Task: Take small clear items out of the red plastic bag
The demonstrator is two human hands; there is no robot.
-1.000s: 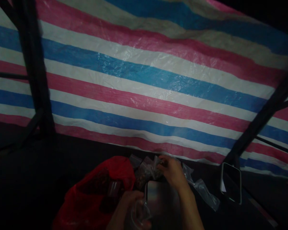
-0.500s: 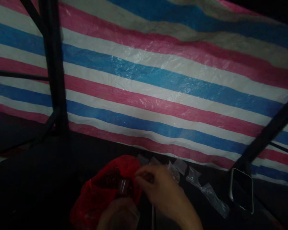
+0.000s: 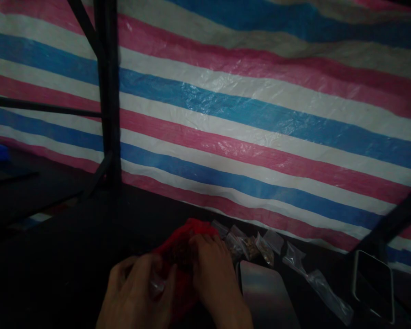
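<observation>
Two hands meet low at the near edge of the dark table. The left hand point(image 3: 137, 292) is curled around a small clear bag point(image 3: 156, 287), fingers bent over it. The right hand point(image 3: 210, 269) presses into the red bag point(image 3: 178, 244), fingers curled into its crumpled, glossy plastic; whether it grips anything inside I cannot tell. Small packets point(image 3: 250, 244) line the far edge by the striped tarp point(image 3: 246, 114), a phone point(image 3: 373, 285) sits at right.
</observation>
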